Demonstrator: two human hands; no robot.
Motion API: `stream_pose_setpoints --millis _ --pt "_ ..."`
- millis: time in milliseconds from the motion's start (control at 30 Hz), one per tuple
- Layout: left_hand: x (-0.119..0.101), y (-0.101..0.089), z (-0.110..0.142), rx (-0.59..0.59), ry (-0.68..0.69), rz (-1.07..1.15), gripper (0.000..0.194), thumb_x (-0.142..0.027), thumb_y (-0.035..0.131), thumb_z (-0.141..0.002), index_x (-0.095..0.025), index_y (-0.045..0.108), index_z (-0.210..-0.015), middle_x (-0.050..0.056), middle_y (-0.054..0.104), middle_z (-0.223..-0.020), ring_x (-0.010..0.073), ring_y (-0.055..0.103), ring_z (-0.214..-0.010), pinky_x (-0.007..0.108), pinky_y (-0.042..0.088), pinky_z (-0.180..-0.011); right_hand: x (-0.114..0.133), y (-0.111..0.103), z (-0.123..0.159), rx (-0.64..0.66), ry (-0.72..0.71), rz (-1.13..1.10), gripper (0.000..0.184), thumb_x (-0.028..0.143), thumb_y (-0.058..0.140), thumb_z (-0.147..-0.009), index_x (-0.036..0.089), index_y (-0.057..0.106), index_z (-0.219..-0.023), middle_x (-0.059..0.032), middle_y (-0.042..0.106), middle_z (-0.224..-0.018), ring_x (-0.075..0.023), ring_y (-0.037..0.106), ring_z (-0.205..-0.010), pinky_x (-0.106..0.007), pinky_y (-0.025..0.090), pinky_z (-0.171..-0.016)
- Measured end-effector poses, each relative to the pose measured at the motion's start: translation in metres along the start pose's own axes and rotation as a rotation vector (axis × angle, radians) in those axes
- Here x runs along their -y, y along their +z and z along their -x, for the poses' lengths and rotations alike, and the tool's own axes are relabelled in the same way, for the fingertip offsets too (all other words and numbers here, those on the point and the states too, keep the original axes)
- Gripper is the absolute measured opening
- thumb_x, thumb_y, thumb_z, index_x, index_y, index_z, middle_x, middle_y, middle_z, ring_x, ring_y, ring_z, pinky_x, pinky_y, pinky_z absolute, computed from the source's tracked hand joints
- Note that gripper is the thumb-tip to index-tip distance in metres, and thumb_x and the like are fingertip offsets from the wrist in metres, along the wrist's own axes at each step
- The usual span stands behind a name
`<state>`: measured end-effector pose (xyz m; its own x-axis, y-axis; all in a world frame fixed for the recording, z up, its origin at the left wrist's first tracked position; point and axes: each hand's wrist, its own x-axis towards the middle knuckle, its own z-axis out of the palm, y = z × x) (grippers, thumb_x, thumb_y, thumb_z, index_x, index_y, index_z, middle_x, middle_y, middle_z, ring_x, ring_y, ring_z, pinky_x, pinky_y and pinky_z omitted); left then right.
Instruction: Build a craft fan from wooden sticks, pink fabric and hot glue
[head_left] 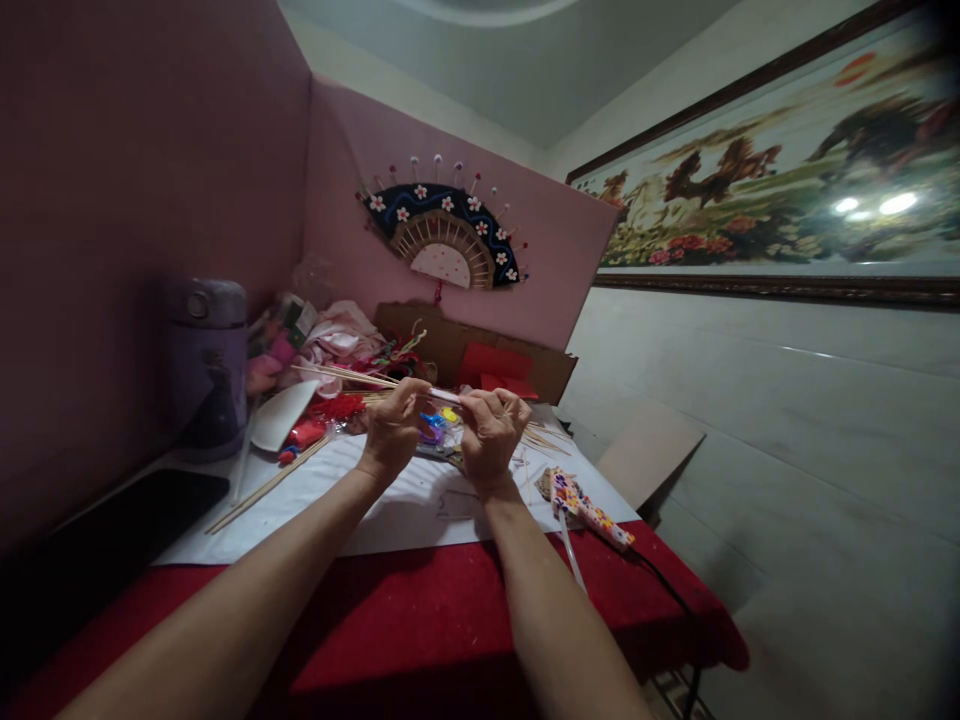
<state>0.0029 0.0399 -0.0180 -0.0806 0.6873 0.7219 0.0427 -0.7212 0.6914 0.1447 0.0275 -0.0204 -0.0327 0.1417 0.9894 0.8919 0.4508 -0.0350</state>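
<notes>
Both hands are raised over the table, their fingers closed on one bundle of thin wooden sticks [349,376]. My left hand [391,432] pinches it, and the stick ends fan out to the left. Between the hands runs a short white and pinkish section [445,396], which looks like a wrapping. My right hand [491,430] grips the right end of that section with thumb and fingers. More thin sticks [546,437] show behind my right hand; whether they join the bundle I cannot tell. Blue, yellow and purple pieces [442,422] lie behind the hands.
A white sheet [300,520] covers part of the red-clothed table [420,620]. On the left are a purple bottle [210,370], a black phone-like slab [150,515] and a white dish [285,415]. A flower-patterned glue gun [589,510] lies right. A decorated fan [446,225] hangs behind.
</notes>
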Motion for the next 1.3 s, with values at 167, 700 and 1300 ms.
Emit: stream_pose_setpoints --millis 167,700,1300 --pt "0.005 0.001 0.001 0.048 0.078 -0.064 0.021 -0.027 0.055 -0.082 -0.021 0.060 -0.101 -0.003 0.066 -0.066 0.0101 0.059 -0.042 0.019 0.044 -0.041 0.001 -0.001 0.000 0.010 -0.006 -0.020 0.010 0.019 0.062 -0.083 0.025 0.067 -0.088 0.0019 0.072 -0.092 -0.0212 0.051 -0.096 -0.039 0.028 -0.091" --pt "0.007 0.000 -0.001 -0.008 0.108 -0.160 0.010 -0.023 0.056 -0.078 -0.021 0.063 -0.084 -0.003 0.066 -0.061 0.0120 0.060 -0.044 0.020 0.041 -0.043 0.004 0.000 0.002 0.028 -0.014 -0.028 0.013 0.017 0.061 -0.082 0.026 0.068 -0.089 0.0017 0.071 -0.091 -0.0217 0.051 -0.098 -0.039 0.027 -0.091" --pt "0.008 -0.006 -0.003 -0.105 0.075 -0.103 0.011 -0.026 0.059 -0.079 -0.020 0.061 -0.089 0.000 0.070 -0.075 0.0137 0.068 -0.058 0.018 0.046 -0.046 0.003 0.001 -0.001 0.042 0.024 0.084 0.015 0.016 0.061 -0.082 0.023 0.068 -0.094 -0.0029 0.070 -0.095 -0.0228 0.051 -0.097 -0.040 0.029 -0.090"
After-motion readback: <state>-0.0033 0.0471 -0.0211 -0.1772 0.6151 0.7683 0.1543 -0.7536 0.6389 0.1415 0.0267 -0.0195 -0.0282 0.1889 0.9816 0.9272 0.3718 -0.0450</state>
